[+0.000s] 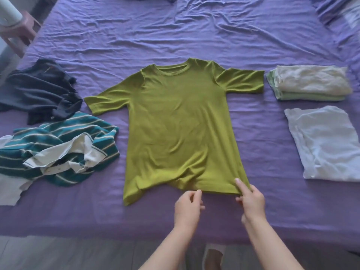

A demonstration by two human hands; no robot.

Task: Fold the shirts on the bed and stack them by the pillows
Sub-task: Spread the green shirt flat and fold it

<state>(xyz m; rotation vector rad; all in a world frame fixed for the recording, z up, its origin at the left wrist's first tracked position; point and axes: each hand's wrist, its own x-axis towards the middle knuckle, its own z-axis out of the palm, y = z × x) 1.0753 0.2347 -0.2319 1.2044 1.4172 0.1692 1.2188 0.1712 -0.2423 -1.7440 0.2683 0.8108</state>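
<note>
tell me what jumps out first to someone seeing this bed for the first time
An olive-green t-shirt lies spread flat in the middle of the purple bedsheet, with the left hand and right hand at its bottom hem. To its left sit a crumpled navy shirt and a teal striped polo; to its right, a folded stack and a folded white shirt.

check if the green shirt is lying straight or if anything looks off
Not quite straight. The green shirt lies skewed: its hem is rumpled, and the bottom-left corner dips lower than the right part. The left hand and right hand are at that hem.
</note>
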